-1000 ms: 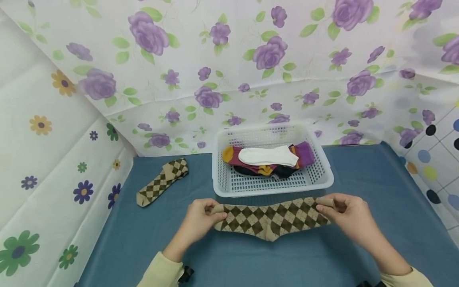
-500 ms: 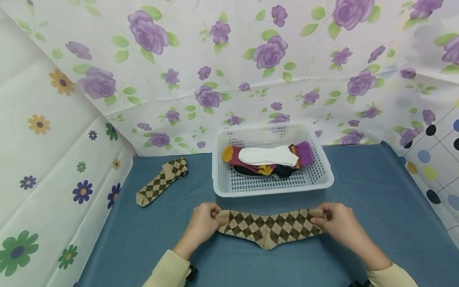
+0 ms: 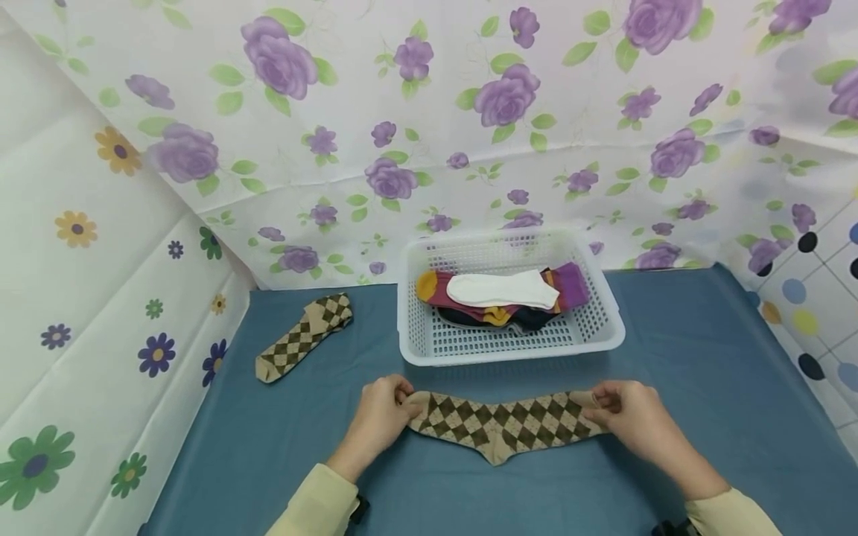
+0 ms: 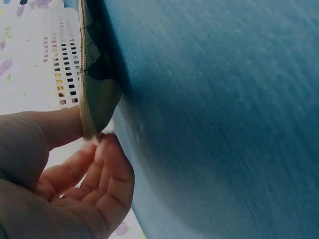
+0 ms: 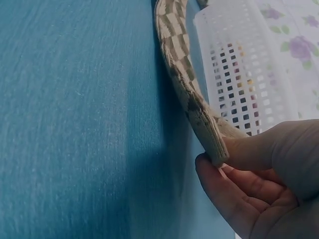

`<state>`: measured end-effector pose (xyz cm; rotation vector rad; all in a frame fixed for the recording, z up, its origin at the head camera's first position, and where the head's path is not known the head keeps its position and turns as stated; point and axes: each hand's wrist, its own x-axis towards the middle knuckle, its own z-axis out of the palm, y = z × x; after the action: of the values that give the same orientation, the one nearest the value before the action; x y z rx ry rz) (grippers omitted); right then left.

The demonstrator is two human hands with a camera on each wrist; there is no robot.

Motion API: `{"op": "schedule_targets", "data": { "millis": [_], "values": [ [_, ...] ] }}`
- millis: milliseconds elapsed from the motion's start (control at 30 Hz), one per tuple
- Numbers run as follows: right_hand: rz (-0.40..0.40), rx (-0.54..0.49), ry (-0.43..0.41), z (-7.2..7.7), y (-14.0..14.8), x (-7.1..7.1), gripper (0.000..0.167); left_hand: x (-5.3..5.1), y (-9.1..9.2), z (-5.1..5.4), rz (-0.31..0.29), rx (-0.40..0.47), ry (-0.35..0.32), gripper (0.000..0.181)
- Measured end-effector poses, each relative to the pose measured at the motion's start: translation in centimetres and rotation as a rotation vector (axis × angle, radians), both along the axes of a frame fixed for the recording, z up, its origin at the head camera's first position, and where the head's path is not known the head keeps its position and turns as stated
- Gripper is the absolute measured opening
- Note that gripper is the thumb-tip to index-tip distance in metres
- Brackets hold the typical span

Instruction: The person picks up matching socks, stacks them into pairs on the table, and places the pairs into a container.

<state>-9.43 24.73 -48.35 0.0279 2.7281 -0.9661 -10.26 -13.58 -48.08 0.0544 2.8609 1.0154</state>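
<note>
A beige and brown argyle sock [image 3: 496, 424] stretches sideways between both hands, in front of the basket, its heel pointing toward the person. My left hand [image 3: 378, 417] pinches its left end between thumb and fingers; the left wrist view shows that end of the sock [image 4: 99, 94] at the thumb. At the other end, my right hand [image 3: 633, 417] pinches the beige edge, and the right wrist view has the sock [image 5: 187, 84] running away from the fingertips. A second argyle sock [image 3: 304, 336] lies on the table to the left, folded over at its upper end.
Behind the held sock stands a white plastic basket [image 3: 509, 357]. In it lie a white sock [image 3: 503, 289], a maroon, yellow and purple sock [image 3: 573, 286] and dark socks [image 3: 462, 318]. Floral sheeting [image 3: 429, 112] rises along the back of the blue table [image 3: 684, 342].
Over the first half second both hands came nearer to the person and slightly closer together, lowering the sock. Since then they have hardly moved.
</note>
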Motion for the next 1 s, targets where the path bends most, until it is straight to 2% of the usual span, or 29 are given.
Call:
{"op": "schedule_targets", "data": {
  "millis": [100, 167, 267, 400, 533, 667, 767, 1000],
  "values": [
    [0.000, 0.020, 0.003, 0.0, 0.2, 0.1, 0.041, 0.4, 0.4, 0.2, 0.011, -0.046, 0.086, 0.023],
    [0.000, 0.042, 0.019, 0.1, 0.2, 0.2, 0.041, 0.7, 0.8, 0.6, -0.008, -0.077, 0.128, 0.023],
    [-0.001, 0.080, 0.086, 0.5, -0.1, 0.4, 0.039, 1.3, 1.6, 1.1, -0.093, -0.121, 0.169, 0.020],
    [0.027, 0.089, 0.267, 0.9, -0.9, 0.8, 0.030, 1.7, 2.6, 1.1, -0.223, -0.157, 0.183, 0.016],
    [0.160, 0.062, 0.356, 0.6, -1.3, 1.0, 0.023, 1.7, 2.8, 0.5, -0.290, -0.167, 0.152, 0.014],
    [0.280, 0.068, 0.321, -0.2, -1.2, 0.9, 0.026, 1.7, 2.7, -0.1, -0.308, -0.191, 0.080, 0.019],
    [0.315, 0.077, 0.307, -0.8, -1.0, 0.8, 0.029, 1.6, 2.6, -0.4, -0.309, -0.205, 0.039, 0.025],
    [0.365, 0.045, 0.286, -1.6, -0.6, 0.7, 0.029, 1.2, 2.2, -0.8, -0.288, -0.181, 0.026, 0.027]
  ]
}}
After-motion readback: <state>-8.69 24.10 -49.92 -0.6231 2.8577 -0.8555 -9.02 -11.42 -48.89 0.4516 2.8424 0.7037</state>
